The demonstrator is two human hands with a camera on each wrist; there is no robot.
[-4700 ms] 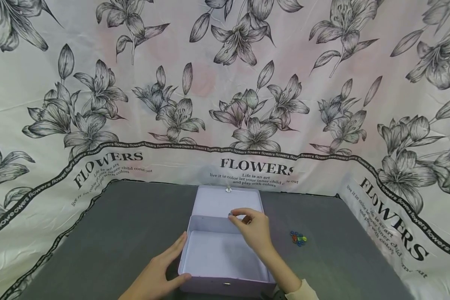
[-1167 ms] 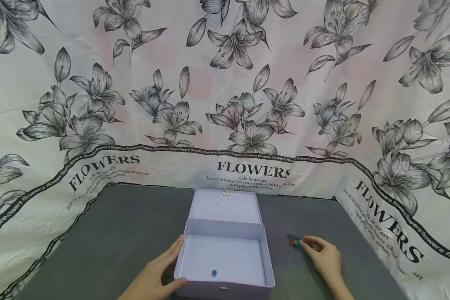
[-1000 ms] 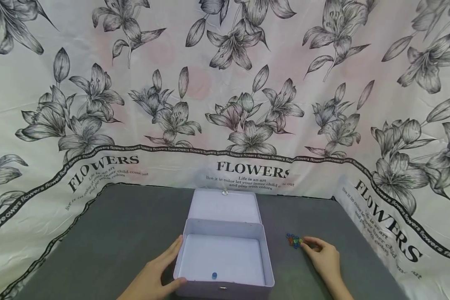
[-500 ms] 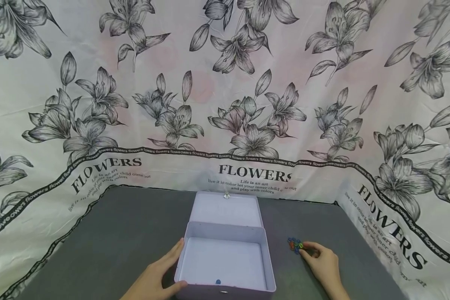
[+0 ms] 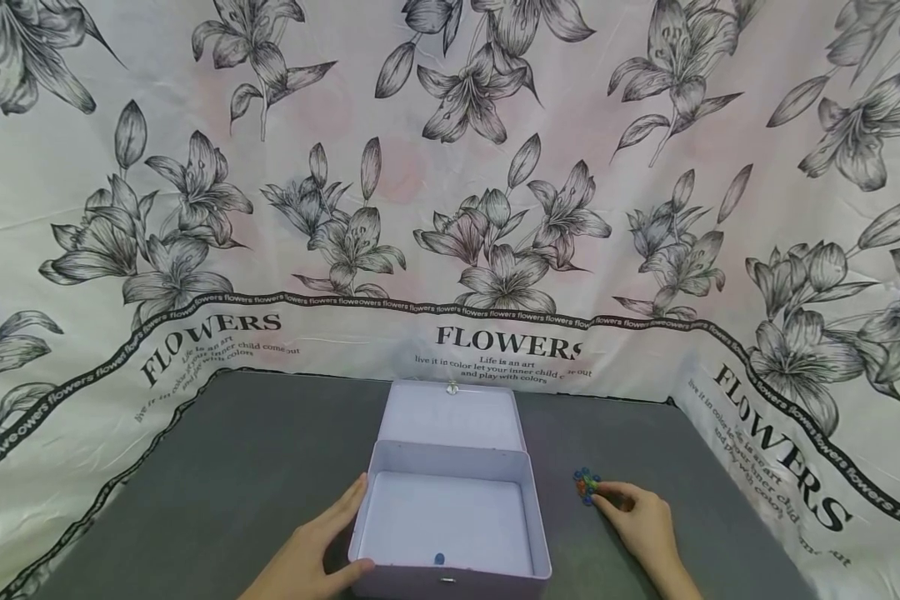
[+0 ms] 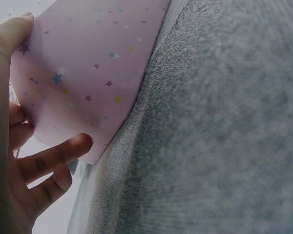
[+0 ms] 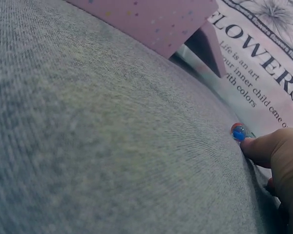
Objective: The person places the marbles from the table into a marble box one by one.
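The left hand (image 5: 311,546) steadies the lilac metal box (image 5: 536,533), thumb at its near left corner and extended fingers along its left wall. The left wrist view shows the star-printed outside of the box (image 6: 97,63) beside that hand. A single blue marble (image 5: 439,559) lies on the box floor near the front wall. The right hand (image 5: 645,521) has thumb and forefinger bent at the right edge of a cluster of small coloured marbles (image 5: 582,486). In the right wrist view its thumb touches a blue and red marble (image 7: 239,132). Whether it pinches one cannot be made out.
The hinged lid (image 5: 450,417) stands back behind the box, with a small clasp (image 5: 452,388) at its far edge. A dark grey cloth (image 5: 270,467) covers the table. A flower-printed fabric (image 5: 360,333) encloses the back and sides.
The right hand has moved from above the box to the marbles on the right, lately nudging them left into a changed cluster. A blue marble has appeared in the box and rolled slightly. The left hand stays.
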